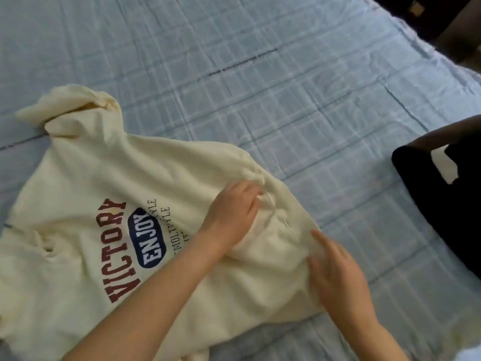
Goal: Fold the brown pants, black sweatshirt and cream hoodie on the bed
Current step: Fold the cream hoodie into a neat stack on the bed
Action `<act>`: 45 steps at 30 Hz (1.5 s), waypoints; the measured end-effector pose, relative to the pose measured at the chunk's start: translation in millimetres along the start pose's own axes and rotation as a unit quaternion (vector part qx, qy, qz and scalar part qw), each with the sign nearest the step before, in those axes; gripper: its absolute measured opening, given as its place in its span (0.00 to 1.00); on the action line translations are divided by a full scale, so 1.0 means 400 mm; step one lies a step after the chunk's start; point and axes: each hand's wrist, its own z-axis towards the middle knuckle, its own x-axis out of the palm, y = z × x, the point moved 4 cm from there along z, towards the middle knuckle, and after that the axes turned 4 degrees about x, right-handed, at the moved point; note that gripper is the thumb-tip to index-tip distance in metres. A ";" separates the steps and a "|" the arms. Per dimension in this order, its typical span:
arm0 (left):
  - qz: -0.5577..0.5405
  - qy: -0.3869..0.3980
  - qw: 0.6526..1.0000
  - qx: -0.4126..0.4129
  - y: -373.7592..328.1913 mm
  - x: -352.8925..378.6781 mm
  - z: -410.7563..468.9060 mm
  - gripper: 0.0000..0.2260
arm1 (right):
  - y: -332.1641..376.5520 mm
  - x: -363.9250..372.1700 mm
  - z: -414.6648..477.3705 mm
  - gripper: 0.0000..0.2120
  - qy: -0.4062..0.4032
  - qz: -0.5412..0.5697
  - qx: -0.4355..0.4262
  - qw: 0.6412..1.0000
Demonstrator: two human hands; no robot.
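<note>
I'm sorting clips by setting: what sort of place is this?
Probably a bedroom: a wide bed with a pale blue checked sheet, a cream hoodie spread on it, and a black sweatshirt lying at its right edge.

This was a bedroom in a home. A bed (286, 74) filled nearly the whole view, wide and flat. It was covered by a pale blue sheet (351, 131) with a checked pattern, creased in straight fold lines and wrinkled in places. Everyday clothes lay spread on it, as they would in a household. There was a cream hoodie (117, 178) with printed lettering across it and, at the right edge, a black garment (447, 217). Beyond the bed's far corner the sheet's edge gave way to a dark area (442, 19), brown and black, too dim to tell floor from furniture.
</note>
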 end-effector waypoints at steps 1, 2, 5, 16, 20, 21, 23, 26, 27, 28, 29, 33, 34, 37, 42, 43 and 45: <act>0.008 -0.028 1.000 0.004 0.012 -0.016 0.045 0.13 | 0.023 -0.003 0.001 0.22 -0.031 -0.003 -0.032 0.999; 0.020 -0.024 1.000 0.004 0.023 -0.024 0.090 0.15 | 0.046 -0.002 -0.002 0.21 -0.049 -0.016 -0.070 0.996; 0.123 0.097 0.988 -0.010 0.073 0.013 0.167 0.24 | 0.064 0.033 -0.008 0.23 0.027 -0.021 -0.120 0.992; -0.074 -0.221 0.972 -0.042 0.152 -0.110 -0.034 0.08 | 0.037 -0.006 -0.010 0.37 0.019 0.170 0.021 0.985; -0.034 -0.269 0.960 -0.070 0.226 -0.183 -0.234 0.11 | 0.113 0.002 -0.048 0.32 0.035 0.200 -0.019 0.979; -0.031 -0.245 0.965 -0.084 0.245 -0.190 -0.288 0.13 | 0.136 0.007 -0.067 0.29 0.045 0.193 -0.058 0.979; -0.018 -0.135 0.984 -0.111 0.281 -0.182 -0.379 0.20 | 0.169 0.027 -0.106 0.24 0.078 0.159 -0.121 0.977; -0.014 0.039 0.986 -0.159 0.311 -0.155 -0.465 0.29 | 0.181 0.089 -0.157 0.19 0.139 0.096 -0.133 0.977; -0.021 0.039 0.984 -0.170 0.308 -0.159 -0.473 0.29 | 0.182 0.107 -0.171 0.19 0.141 0.089 -0.124 0.978; -0.021 0.012 0.986 -0.166 0.296 -0.171 -0.466 0.26 | 0.181 0.120 -0.181 0.19 0.134 0.096 -0.108 0.980; -0.013 -0.028 0.988 -0.151 0.275 -0.186 -0.446 0.22 | 0.180 0.128 -0.188 0.19 0.121 0.113 -0.086 0.982; 0.064 -0.091 0.994 -0.009 0.162 -0.195 -0.309 0.15 | 0.181 0.130 -0.199 0.19 0.071 0.196 -0.012 0.978; 0.094 -0.060 0.993 0.028 0.143 -0.181 -0.272 0.17 | 0.182 0.128 -0.204 0.19 0.068 0.209 0.001 0.976; 0.169 0.026 0.985 0.033 0.161 -0.156 -0.185 0.23 | 0.187 0.121 -0.219 0.21 0.071 0.255 0.022 0.964; 0.161 0.111 0.980 -0.031 0.274 -0.166 -0.184 0.15 | 0.191 0.102 -0.225 0.20 0.029 0.293 0.025 0.955; 0.173 0.111 0.979 -0.013 0.280 -0.168 -0.192 0.13 | 0.185 0.099 -0.228 0.20 0.011 0.297 0.031 0.954; 0.195 0.136 0.971 0.029 0.289 -0.170 -0.200 0.13 | 0.176 0.097 -0.231 0.21 -0.006 0.321 0.041 0.946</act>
